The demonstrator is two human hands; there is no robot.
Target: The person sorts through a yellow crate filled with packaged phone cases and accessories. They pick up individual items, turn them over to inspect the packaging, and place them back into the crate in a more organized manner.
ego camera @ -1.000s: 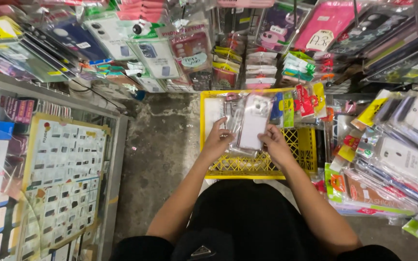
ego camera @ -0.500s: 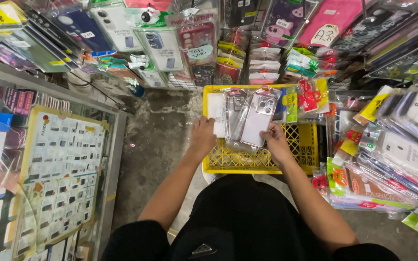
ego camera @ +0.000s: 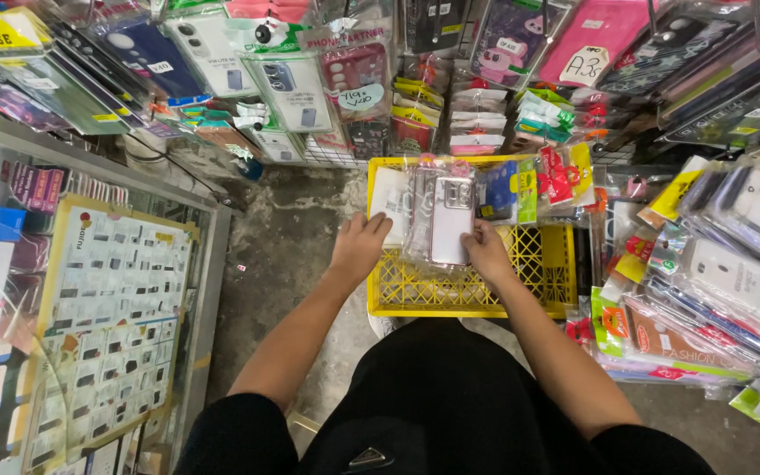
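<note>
Mount: head-worn, single view (no second view to overlap).
Facing: steeply downward and forward.
Range: close; both forearms fill the near centre.
Centre: yellow crate (ego camera: 468,290).
Left: glass counter (ego camera: 208,290).
Far: hanging packets (ego camera: 292,88).

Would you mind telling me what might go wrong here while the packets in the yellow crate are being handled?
The clear packets stand upright and loose in the yellow crate; as the left hand and right hand leaf through them, some may topple or slip out. Hanging cases crowd close on the right, so an elbow might knock them down.
</note>
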